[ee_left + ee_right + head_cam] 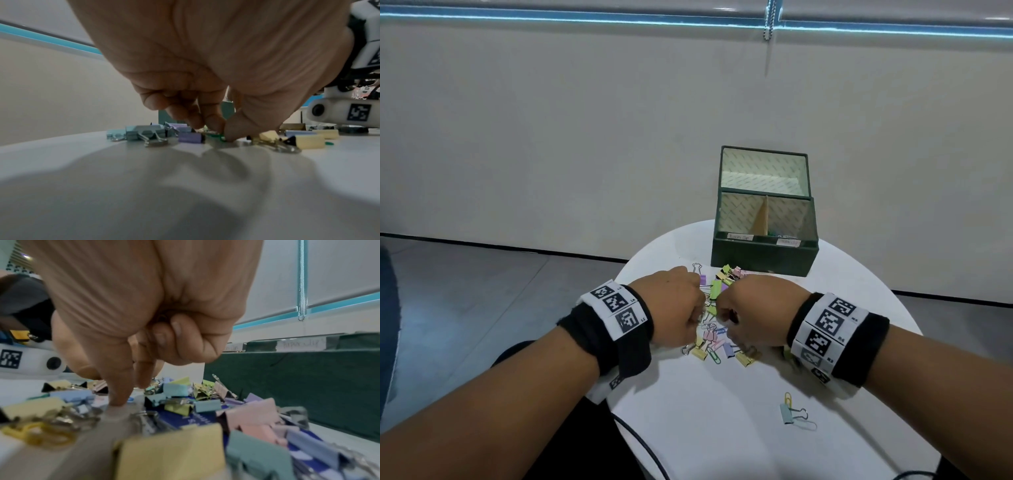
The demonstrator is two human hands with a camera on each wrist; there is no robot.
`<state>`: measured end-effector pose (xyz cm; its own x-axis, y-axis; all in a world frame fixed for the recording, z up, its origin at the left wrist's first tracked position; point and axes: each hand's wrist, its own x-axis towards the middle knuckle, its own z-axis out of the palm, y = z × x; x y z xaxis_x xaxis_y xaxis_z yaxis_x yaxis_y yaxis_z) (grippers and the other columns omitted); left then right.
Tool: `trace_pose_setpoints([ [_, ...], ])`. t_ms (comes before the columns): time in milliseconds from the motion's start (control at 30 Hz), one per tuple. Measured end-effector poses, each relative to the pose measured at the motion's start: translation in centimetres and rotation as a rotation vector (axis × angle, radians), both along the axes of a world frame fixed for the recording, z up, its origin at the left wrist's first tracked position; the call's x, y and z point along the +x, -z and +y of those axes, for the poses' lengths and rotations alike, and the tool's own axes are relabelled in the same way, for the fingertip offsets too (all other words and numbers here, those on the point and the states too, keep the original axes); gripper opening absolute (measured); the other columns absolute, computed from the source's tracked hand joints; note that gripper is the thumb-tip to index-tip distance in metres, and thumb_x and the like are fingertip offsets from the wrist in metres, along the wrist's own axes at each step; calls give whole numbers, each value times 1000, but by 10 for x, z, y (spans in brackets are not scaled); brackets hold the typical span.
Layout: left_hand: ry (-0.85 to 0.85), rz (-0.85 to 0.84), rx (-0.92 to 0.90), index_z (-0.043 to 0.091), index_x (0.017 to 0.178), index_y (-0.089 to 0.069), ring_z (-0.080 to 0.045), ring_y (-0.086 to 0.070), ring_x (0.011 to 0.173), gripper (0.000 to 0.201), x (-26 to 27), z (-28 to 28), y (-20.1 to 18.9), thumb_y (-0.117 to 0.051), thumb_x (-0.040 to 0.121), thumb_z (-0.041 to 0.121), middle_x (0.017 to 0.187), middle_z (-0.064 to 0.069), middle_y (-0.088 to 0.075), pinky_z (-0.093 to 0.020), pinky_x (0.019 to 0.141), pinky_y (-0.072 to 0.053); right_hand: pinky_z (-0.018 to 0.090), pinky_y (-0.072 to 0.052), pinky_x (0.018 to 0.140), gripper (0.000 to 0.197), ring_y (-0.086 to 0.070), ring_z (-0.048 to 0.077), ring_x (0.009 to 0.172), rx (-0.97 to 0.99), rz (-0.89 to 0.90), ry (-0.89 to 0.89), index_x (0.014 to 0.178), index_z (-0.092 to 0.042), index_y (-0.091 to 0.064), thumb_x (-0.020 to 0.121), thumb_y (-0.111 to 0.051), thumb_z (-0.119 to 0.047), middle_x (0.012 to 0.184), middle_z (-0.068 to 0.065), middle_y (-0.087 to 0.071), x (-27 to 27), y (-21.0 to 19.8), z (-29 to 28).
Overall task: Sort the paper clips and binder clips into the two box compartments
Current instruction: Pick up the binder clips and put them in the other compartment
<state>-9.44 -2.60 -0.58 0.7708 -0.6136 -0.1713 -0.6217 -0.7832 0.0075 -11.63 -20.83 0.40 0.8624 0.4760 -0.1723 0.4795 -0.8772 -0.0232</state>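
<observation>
The left hand (216,68) pinches a green paper clip (216,136) against the desk (185,186); the right hand's (148,305) fingers (119,386) press into the pile (717,329), apparently empty. Slide the clip clear before lifting toward the box (763,257) beyond the fingertips.

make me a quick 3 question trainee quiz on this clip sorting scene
1. True or false: the dark green two-compartment box has its lid open.
2. What is the left hand pinching against the round white table?
A. small green paper clip
B. yellow binder clip
C. nothing
3. Where does the lone yellow paper clip lie relative to the main heap of pastel clips?

Key: 1 true. 2 A. 3 apart from it, nearer the person, on the right hand side.
</observation>
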Motion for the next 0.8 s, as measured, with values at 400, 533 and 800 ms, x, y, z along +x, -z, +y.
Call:
trace_pose_setpoints([
  [400, -54, 44, -54, 23, 103, -67, -21, -58, 91, 30, 2, -3, -9, -38, 97, 27, 101, 1, -54, -36, 83, -50, 25, -38, 56, 17, -48, 18, 65, 247, 245, 157, 82, -15, -56, 94, -46, -20, 73, -1, -52, 16, -15, -13],
  [533, -17, 37, -95, 33, 104, -70, -13, -52, 80, 27, -2, -2, -10, -46, 93, 29, 95, 8, -45, -27, 73, -45, 25, -17, 44, 8, -26, 15, 47, 1406, 730, 395, 65, -12, -44, 69, -38, -15, 60, 5, -30, 19, -26, -39],
  [800, -2, 6, -77, 46, 106, -69, -10, -47, 76, 18, -1, -2, -9, -62, 91, 40, 89, 11, -36, -25, 67, -37, 20, -25, 38, 10, -37, 9, 41, 1187, 789, 350, 84, -9, -60, 88, -51, -7, 61, 0, -48, 15, -19, -30],
])
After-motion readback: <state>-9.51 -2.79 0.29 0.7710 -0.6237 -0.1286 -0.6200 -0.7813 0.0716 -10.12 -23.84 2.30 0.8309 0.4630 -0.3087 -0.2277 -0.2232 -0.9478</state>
